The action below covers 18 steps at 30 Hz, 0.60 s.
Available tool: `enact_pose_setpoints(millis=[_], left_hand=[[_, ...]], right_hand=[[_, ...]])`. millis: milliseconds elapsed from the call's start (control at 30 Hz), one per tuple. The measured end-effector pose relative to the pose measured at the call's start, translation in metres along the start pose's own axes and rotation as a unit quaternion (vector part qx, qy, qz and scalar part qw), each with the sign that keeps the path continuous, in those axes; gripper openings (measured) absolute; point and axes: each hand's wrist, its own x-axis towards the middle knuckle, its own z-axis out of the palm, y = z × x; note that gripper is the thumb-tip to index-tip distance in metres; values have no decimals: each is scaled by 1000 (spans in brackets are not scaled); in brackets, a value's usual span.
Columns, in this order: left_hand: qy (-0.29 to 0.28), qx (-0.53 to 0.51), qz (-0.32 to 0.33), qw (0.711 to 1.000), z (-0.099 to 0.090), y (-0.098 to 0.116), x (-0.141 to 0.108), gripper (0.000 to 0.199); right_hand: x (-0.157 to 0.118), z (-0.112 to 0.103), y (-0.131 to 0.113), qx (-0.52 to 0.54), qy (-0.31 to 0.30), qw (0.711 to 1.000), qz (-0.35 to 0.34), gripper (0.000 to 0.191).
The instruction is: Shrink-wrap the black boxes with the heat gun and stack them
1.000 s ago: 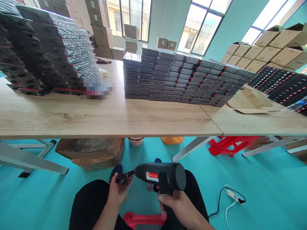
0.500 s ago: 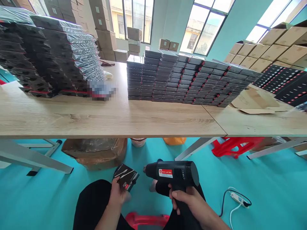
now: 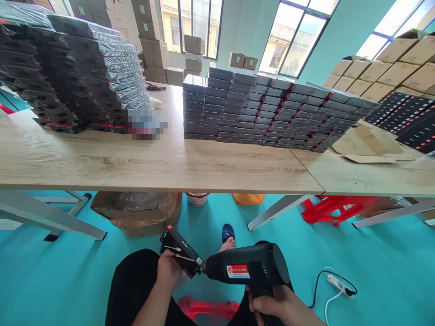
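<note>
My left hand (image 3: 168,270) is closed round a small black box (image 3: 181,251) with red and white print and a cable picture. The box is tilted, with its long narrow side and a printed face showing. My right hand (image 3: 270,304) grips the handle of a black heat gun (image 3: 246,266) that bears a red and white label. Its nozzle points left and sits right at the lower right end of the box; whether they touch I cannot tell. Both things are held above my lap, in front of the table edge.
On the wooden table (image 3: 163,167) stand stacked dark boxes (image 3: 251,108) and a tall pile of film-wrapped boxes (image 3: 78,77). Flattened cardboard (image 3: 367,142) lies at right. Below are an open carton (image 3: 136,213), a red stool (image 3: 336,210), table legs and a power strip (image 3: 340,284).
The black box has turned in my left hand, so its narrow side now shows. The heat gun has moved slightly down, and its nozzle is now close against the box's end.
</note>
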Motion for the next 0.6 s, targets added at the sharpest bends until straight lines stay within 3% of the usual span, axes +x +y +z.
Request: enact_pose_setpoints(millis=[167, 400, 600], left_hand=[[-11, 15, -27, 999, 2, 0, -7, 16], [10, 20, -42, 999, 13, -2, -14, 14], [-14, 48, -37, 998, 5, -10, -6, 13]], right_hand=[[6, 4, 6, 3, -11, 1000, -3, 54], [12, 14, 10, 25, -5, 1000, -6, 57], [22, 14, 13, 4, -20, 999, -32, 56]])
